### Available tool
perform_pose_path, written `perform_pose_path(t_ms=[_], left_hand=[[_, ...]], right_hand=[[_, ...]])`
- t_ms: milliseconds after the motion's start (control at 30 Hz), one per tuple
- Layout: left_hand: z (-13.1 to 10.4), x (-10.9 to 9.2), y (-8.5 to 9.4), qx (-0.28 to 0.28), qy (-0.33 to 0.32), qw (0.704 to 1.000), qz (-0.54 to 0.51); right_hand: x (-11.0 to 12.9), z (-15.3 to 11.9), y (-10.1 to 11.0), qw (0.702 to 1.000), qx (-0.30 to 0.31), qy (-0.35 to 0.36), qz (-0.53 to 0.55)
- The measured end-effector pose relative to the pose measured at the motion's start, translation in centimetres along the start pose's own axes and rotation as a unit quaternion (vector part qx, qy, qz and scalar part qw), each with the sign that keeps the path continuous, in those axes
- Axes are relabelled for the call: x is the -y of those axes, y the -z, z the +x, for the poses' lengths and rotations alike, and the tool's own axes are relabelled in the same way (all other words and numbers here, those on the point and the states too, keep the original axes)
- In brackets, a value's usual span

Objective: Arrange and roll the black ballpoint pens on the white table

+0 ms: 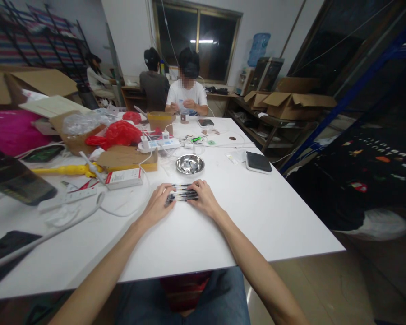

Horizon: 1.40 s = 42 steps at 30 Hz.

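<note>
Wearer's two hands [158, 203], several pens [182, 194], one bowl [180, 166]

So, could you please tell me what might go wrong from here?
The pens, held between the left hand and right hand, could scatter if either grip loosens. The metal bowl just beyond might be knocked if the hands push forward. The white cable looping beside the left forearm could snag it.

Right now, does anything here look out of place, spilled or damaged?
The gray cable looks untidy, trailing loosely across the table at left, over a dark flat object. The pens between left hand and right hand look orderly; no spill or damage shows.
</note>
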<state>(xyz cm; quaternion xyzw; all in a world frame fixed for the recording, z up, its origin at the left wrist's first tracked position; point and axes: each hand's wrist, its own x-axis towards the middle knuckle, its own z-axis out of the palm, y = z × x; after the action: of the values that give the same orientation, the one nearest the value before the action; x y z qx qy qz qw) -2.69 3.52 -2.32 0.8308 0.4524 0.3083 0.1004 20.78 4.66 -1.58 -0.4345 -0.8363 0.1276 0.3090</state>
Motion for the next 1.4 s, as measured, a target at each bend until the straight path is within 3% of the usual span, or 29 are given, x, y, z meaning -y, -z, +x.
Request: perform_pose_path(t_ms=[167, 300, 433, 633, 833, 967, 1067, 1233, 1400], left_hand=[[-0.3, 0.8, -0.7, 0.015, 0.031, 0.999, -0.012], [-0.4, 1.2, -1.2, 0.047, 0.044, 0.998, -0.001], [-0.4, 1.2, -0.8, 0.037, 0.031, 0.999, -0.008], [-0.2, 0.9, 0.0, 0.041, 0.037, 0.998, -0.022], [-0.3, 1.5, -0.2, 0.045, 0.031, 0.998, -0.015], [-0.3, 1.4, -0.6, 0.040, 0.051, 0.996, -0.069], [-0.1, 0.9, -1.0, -0.001, 0.100, 0.981, -0.166], [0.3, 0.1, -1.1, -0.039, 0.212, 0.917, -0.337], [0.5, -0.3, -1.5, -0.042, 0.226, 0.895, -0.381]], right_hand=[[-0.5, -0.1, -0.6, 0.999, -0.028, -0.003, 0.025], [-1.0, -0.1, -1.1, 0.998, 0.034, -0.041, 0.033], [-1.1, -0.3, -1.2, 0.996, 0.070, -0.050, 0.004], [-0.2, -0.4, -1.0, 0.999, 0.042, -0.019, -0.003], [0.1, -0.4, -0.9, 0.999, 0.027, -0.038, 0.016], [-0.1, -0.4, -1.0, 0.998, 0.012, -0.038, 0.040], [-0.2, -0.4, -1.3, 0.996, -0.008, -0.046, 0.071], [0.2, -0.3, -2.0, 0.983, -0.060, -0.099, 0.145], [0.4, -0.3, -2.5, 0.979, -0.063, -0.104, 0.164]])
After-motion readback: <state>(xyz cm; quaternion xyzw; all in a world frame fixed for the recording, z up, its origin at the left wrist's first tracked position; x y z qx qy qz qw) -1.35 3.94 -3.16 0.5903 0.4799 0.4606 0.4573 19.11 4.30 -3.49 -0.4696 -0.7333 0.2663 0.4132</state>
